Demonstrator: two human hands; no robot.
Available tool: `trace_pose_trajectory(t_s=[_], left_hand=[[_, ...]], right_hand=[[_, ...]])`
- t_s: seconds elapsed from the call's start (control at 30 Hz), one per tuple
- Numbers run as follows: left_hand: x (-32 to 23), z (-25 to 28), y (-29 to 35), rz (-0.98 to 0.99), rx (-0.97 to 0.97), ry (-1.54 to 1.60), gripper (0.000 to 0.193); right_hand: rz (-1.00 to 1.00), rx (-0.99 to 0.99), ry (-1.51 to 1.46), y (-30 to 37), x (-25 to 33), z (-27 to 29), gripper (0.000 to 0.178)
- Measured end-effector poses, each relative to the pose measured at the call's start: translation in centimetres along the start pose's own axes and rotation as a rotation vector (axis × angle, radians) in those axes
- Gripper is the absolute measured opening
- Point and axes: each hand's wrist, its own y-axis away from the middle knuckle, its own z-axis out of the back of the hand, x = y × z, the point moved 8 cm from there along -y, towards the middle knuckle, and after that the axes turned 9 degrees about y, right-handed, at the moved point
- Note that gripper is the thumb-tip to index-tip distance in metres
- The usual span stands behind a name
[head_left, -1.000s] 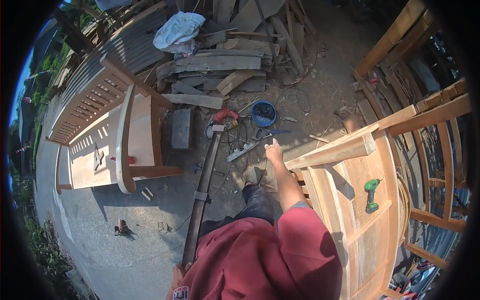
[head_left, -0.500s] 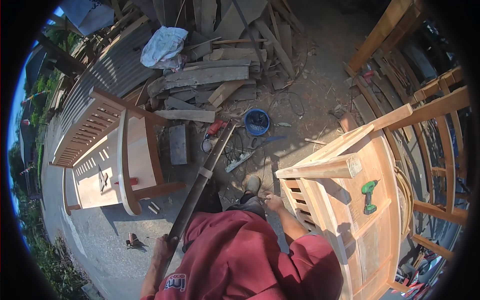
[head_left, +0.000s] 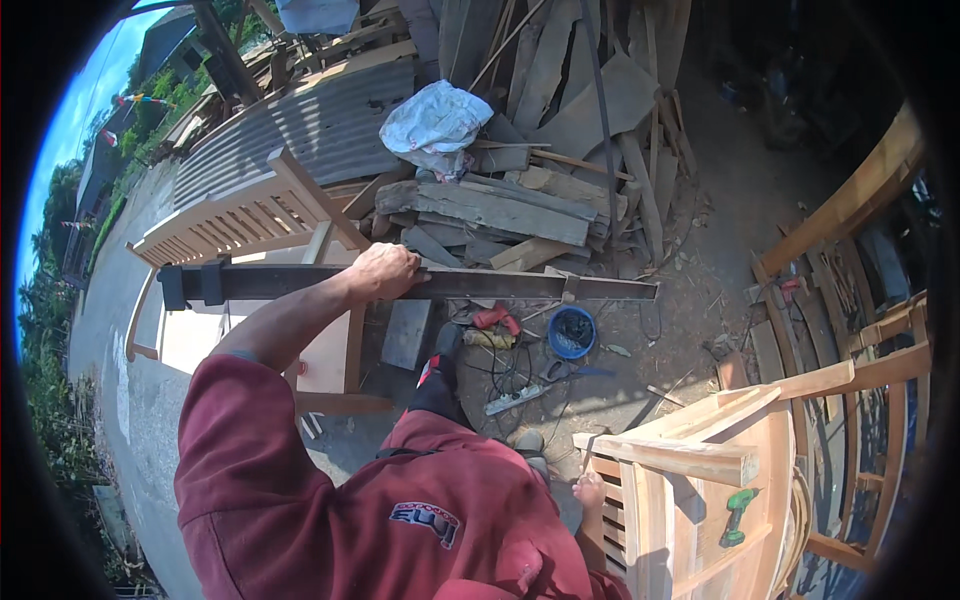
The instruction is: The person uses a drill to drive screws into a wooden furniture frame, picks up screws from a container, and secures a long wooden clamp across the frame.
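My left hand (head_left: 385, 270) grips a long dark bar clamp (head_left: 470, 284), its fingers wrapped over the bar near the middle. The clamp lies sideways across my front, level with the floor, with blocky jaws at its left end and a pale piece near its right end. Down at the right, my right hand (head_left: 590, 490) is closed beside the slatted part of a pale wooden bench (head_left: 690, 455). Something thin seems to stick up from it, too small to make out. A green cordless drill (head_left: 738, 517) lies on that bench.
A second slatted bench (head_left: 340, 350) stands left, partly behind the clamp. On the floor are a blue bucket (head_left: 590, 350), a red power tool (head_left: 497, 318), a white power strip (head_left: 516, 400) and cables. Scrap boards (head_left: 510, 210) pile up ahead; wooden frames (head_left: 890, 440) stand right.
My left hand has lifted the bar clamp and swung it from slanting beside my leg to lying crosswise ahead of me. My right hand has moved closer to the right bench. My view has turned.
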Motion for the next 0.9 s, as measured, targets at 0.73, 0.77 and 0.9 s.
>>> trace_pose_trajectory(t_s=[0.73, 0.77, 0.9], left_hand=[[29.9, -11.8, -56.3, -0.481, -0.141, -0.115, 0.032], [30.8, -13.0, -56.9, -0.54, -0.173, -0.019, 0.03], [40.4, -21.4, -60.7, -0.404, -0.022, -0.021, 0.025]], right_hand=[[-0.903, -0.162, -0.48, 26.8, -2.5, -33.1, 0.039], [-0.941, -0.149, -0.379, 27.4, -1.9, -34.2, 0.039], [-1.003, -0.154, -0.304, 27.7, -0.7, -35.4, 0.039]])
